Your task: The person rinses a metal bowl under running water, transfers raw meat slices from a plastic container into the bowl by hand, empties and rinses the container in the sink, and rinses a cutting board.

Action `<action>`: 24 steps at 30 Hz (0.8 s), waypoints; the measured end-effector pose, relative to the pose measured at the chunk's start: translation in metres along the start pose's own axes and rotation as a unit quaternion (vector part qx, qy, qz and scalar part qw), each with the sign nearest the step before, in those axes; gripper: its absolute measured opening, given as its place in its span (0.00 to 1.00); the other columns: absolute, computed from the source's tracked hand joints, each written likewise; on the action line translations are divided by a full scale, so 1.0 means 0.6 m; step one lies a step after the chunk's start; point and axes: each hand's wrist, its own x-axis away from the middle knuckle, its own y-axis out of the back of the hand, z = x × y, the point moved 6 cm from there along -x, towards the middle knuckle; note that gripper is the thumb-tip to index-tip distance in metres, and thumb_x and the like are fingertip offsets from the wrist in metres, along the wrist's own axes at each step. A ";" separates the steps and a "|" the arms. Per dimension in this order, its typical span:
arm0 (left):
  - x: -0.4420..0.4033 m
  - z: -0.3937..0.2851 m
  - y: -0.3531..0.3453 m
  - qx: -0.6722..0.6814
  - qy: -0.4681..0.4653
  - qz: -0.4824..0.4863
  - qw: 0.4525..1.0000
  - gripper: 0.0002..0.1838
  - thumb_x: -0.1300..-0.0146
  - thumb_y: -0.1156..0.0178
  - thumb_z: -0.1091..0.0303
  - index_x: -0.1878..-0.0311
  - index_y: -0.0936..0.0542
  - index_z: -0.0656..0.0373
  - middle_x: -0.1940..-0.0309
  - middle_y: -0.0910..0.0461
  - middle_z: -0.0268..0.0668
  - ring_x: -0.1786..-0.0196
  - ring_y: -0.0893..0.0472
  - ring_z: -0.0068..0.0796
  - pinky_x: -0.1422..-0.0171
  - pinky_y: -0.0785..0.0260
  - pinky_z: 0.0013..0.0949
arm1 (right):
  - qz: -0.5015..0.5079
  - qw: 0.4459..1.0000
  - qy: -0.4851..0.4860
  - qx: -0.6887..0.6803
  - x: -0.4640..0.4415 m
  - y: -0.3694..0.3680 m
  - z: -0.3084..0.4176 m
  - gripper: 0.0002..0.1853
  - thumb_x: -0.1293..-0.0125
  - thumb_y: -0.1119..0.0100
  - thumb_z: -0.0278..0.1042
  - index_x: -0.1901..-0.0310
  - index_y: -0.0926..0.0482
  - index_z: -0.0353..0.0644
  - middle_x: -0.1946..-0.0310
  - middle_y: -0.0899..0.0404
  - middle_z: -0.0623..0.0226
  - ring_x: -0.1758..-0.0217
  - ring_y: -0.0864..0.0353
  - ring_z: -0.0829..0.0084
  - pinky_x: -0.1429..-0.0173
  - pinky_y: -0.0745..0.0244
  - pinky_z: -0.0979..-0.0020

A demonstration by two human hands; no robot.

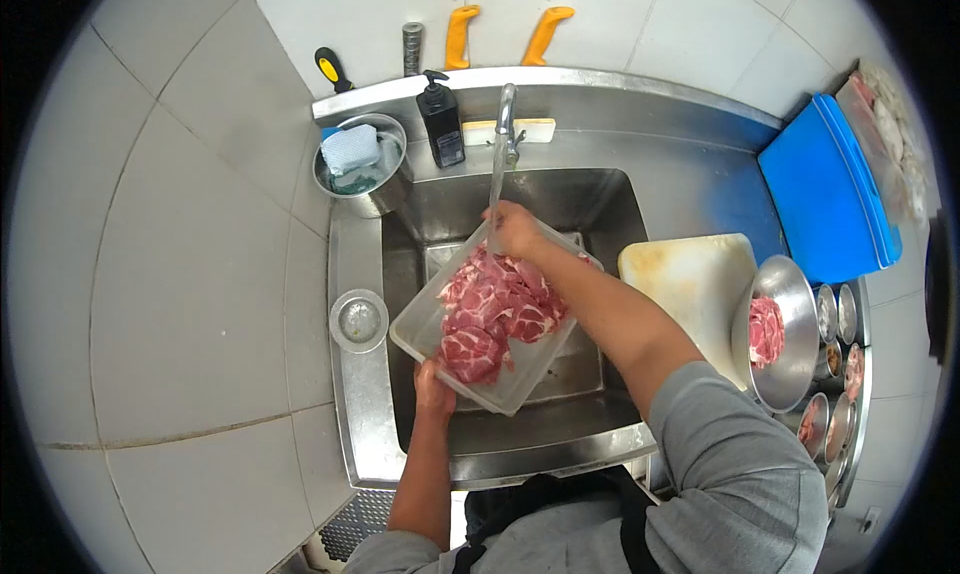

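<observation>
A clear plastic tray (pixel 415 330) with slices of raw red meat (pixel 490 309) is held over the steel sink (pixel 580 374), tilted. My left hand (pixel 434 386) grips the tray's near left edge. At the tray's far end, my right hand (pixel 513 230) is closed beside the stream of water under the faucet (pixel 507 109); its fingertips are partly hidden, and what they hold cannot be made out.
Left of the sink are a steel pot (pixel 385 196) with a cloth, a black pump bottle (pixel 441 124) and a small bowl (pixel 359 321). To the right are a cutting board (pixel 685 274), a metal bowl (pixel 800 324) with meat, a blue bin (pixel 825 194) and several small containers.
</observation>
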 end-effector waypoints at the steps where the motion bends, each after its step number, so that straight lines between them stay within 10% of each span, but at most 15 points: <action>1: -0.006 0.009 0.002 0.007 -0.001 0.015 1.000 0.32 0.45 0.47 0.64 0.35 0.34 0.63 0.42 0.26 0.45 0.38 0.26 0.45 0.31 0.35 0.46 | 0.069 0.979 -0.061 -0.180 -0.011 -0.043 -0.009 0.12 0.44 0.34 0.31 0.58 0.19 0.37 0.58 0.16 0.54 0.54 0.16 0.59 0.46 0.21 0.61; 5: -0.070 0.045 0.010 -0.027 0.034 -0.030 0.999 0.33 0.46 0.44 0.64 0.35 0.34 0.62 0.43 0.25 0.44 0.42 0.24 0.46 0.36 0.32 0.49 | 0.101 0.750 -0.259 -0.600 0.009 -0.097 0.003 0.08 0.43 0.40 0.26 0.61 0.18 0.39 0.55 0.17 0.54 0.51 0.16 0.59 0.49 0.20 0.58; 7: -0.105 0.069 0.026 -0.099 0.053 -0.146 0.983 0.31 0.47 0.40 0.65 0.38 0.31 0.62 0.46 0.24 0.44 0.46 0.22 0.47 0.42 0.29 0.51 | 0.165 0.969 -0.028 -0.183 0.006 -0.098 -0.009 0.12 0.45 0.43 0.22 0.58 0.19 0.38 0.53 0.17 0.53 0.49 0.17 0.57 0.45 0.22 0.58; 9: -0.172 0.117 0.087 -0.139 0.090 -0.094 0.982 0.28 0.47 0.37 0.61 0.42 0.26 0.61 0.47 0.23 0.45 0.48 0.21 0.47 0.47 0.27 0.53 | 0.168 0.975 0.055 0.134 0.062 -0.063 0.011 0.17 0.47 0.45 0.20 0.53 0.19 0.37 0.51 0.19 0.52 0.47 0.18 0.56 0.41 0.24 0.60; 10: -0.219 0.153 0.110 -0.006 0.181 0.222 0.958 0.29 0.43 0.43 0.56 0.40 0.27 0.61 0.45 0.23 0.46 0.47 0.21 0.49 0.44 0.27 0.55 | 0.140 0.988 -0.001 0.058 0.110 -0.014 0.024 0.19 0.47 0.45 0.20 0.51 0.20 0.37 0.49 0.20 0.51 0.46 0.19 0.55 0.40 0.25 0.61; 12: -0.167 0.128 0.087 -0.085 0.182 0.030 0.979 0.30 0.43 0.46 0.56 0.38 0.29 0.59 0.42 0.26 0.46 0.43 0.24 0.47 0.41 0.30 0.57 | 0.076 0.994 -0.076 -0.009 0.187 0.089 0.021 0.20 0.47 0.45 0.21 0.49 0.21 0.36 0.47 0.21 0.50 0.45 0.20 0.55 0.38 0.27 0.62; 14: -0.188 0.149 0.131 -0.049 0.227 -0.071 0.970 0.31 0.46 0.48 0.56 0.38 0.30 0.59 0.40 0.28 0.46 0.39 0.27 0.47 0.38 0.33 0.58 | -0.101 0.993 0.065 -0.016 0.269 0.206 0.033 0.16 0.42 0.43 0.22 0.51 0.21 0.41 0.45 0.21 0.55 0.46 0.20 0.56 0.42 0.24 0.61; 17: -0.221 0.172 0.177 -0.101 0.242 -0.040 0.964 0.31 0.45 0.50 0.57 0.37 0.31 0.58 0.37 0.30 0.45 0.37 0.28 0.47 0.36 0.35 0.58 | -0.202 0.978 0.005 -0.060 0.397 0.414 -0.004 0.14 0.38 0.42 0.21 0.50 0.22 0.42 0.48 0.21 0.59 0.48 0.19 0.65 0.49 0.20 0.68; 20: -0.227 0.202 0.207 -0.025 0.260 -0.117 0.958 0.32 0.44 0.52 0.57 0.35 0.33 0.60 0.36 0.31 0.42 0.37 0.28 0.49 0.35 0.36 0.56 | -0.240 0.896 -0.359 0.099 0.546 0.623 -0.127 0.20 0.41 0.36 0.36 0.46 0.21 0.44 0.48 0.20 0.55 0.49 0.18 0.56 0.44 0.23 0.63; 22: -0.181 0.187 0.184 -0.094 0.277 -0.217 0.931 0.31 0.44 0.51 0.59 0.36 0.32 0.62 0.37 0.31 0.44 0.37 0.29 0.49 0.33 0.37 0.53 | -0.264 0.855 -0.330 0.301 0.659 0.739 -0.235 0.26 0.44 0.34 0.42 0.46 0.23 0.34 0.48 0.21 0.46 0.41 0.23 0.52 0.37 0.28 0.60; 24: -0.168 0.200 0.131 -0.133 0.226 -0.157 0.952 0.30 0.43 0.50 0.60 0.37 0.31 0.64 0.38 0.30 0.45 0.36 0.30 0.49 0.33 0.38 0.51 | -0.134 0.787 -0.444 0.407 0.730 0.801 -0.333 0.33 0.45 0.32 0.48 0.46 0.25 0.27 0.46 0.23 0.44 0.40 0.24 0.51 0.35 0.30 0.61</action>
